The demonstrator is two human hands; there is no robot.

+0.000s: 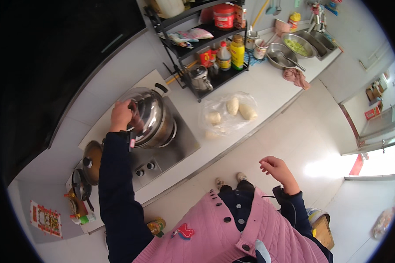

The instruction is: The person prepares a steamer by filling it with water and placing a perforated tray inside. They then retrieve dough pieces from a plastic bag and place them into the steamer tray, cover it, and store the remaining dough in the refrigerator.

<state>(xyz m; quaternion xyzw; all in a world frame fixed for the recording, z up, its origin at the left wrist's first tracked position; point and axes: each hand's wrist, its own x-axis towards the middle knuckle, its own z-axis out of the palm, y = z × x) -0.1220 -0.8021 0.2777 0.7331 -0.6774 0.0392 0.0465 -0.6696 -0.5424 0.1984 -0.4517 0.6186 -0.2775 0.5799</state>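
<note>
A large stainless steel pot (pixel 164 130) stands on the gas stove (pixel 181 151). My left hand (pixel 121 115) grips the handle at the middle of its shiny lid (pixel 151 111). Whether the lid rests fully on the rim or is raised a little, I cannot tell. My right hand (pixel 276 169) hangs over the floor in front of the counter with its fingers loosely bent and nothing in them. On the counter right of the stove lies a clear plastic bag (pixel 225 123) with several pale, dough-like lumps (pixel 248 112).
A black shelf rack (pixel 217 77) with bottles and jars stands behind the bag. Farther right are a steel bowl (pixel 276 54), a basin of chopped greens (pixel 311 49), a pink cloth (pixel 294 77) and a sink (pixel 326 41). Pans (pixel 92 164) lean left of the stove, below a dark range hood (pixel 69 49).
</note>
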